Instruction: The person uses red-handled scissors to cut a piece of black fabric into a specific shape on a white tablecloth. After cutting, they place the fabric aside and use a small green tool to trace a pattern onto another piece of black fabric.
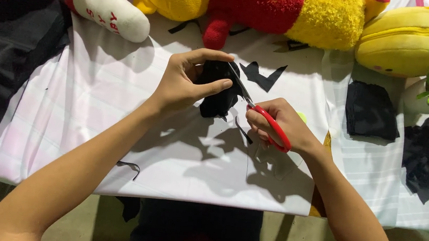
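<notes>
head view, looking down: two bare hands work over a white cloth spread on a table. the left hand pinches a piece of black fabric between thumb and fingers, holding it just above the cloth near its middle. the right hand is clenched around the red handles of scissors, whose blades reach into the fabric. a black scrap lies just beyond. a yellow and red plush toy lies along the far edge; folded black fabric sits to the right.
</notes>
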